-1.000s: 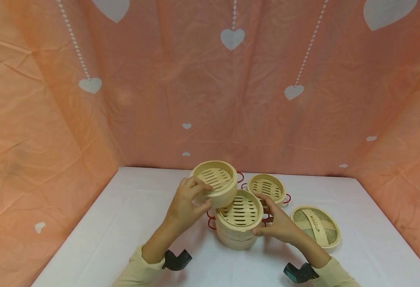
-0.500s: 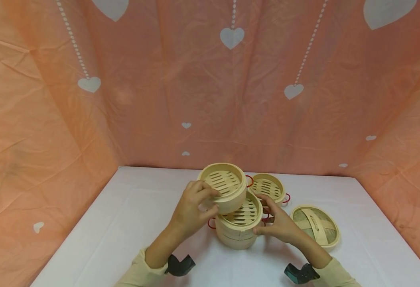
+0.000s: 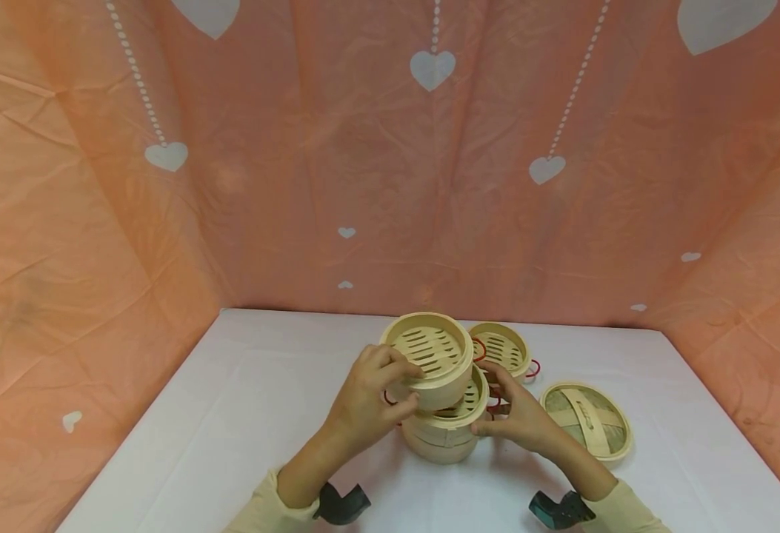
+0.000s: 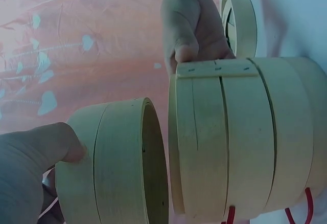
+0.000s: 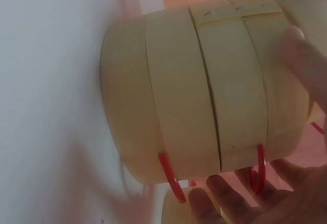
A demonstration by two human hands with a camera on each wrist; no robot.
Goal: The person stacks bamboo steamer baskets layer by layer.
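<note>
My left hand (image 3: 366, 407) holds a round bamboo steamer basket (image 3: 444, 394) by its near left side, thumb low on the wall and fingers over the rim. That basket hangs slightly tilted above a stack of steamer baskets (image 3: 439, 446); in the left wrist view a gap shows between the held basket (image 4: 120, 157) and the stack (image 4: 248, 132). My right hand (image 3: 519, 416) grips the stack's upper part from the right, thumb in front. Its other fingers (image 5: 232, 203) lie along the wall beside the red handles (image 5: 171, 178). The held basket hides part of the stack's slatted top.
Behind the stack, to the right, stands another bamboo basket (image 3: 501, 349) with red handles. A woven steamer lid (image 3: 586, 423) lies to the right of my right hand. All of it is on a white-covered table (image 3: 230, 414), with a peach heart-patterned curtain (image 3: 390, 163) around.
My left hand has carried the held basket to the right and slightly nearer, so it covers more of the stack's top. My right hand has stayed on the stack.
</note>
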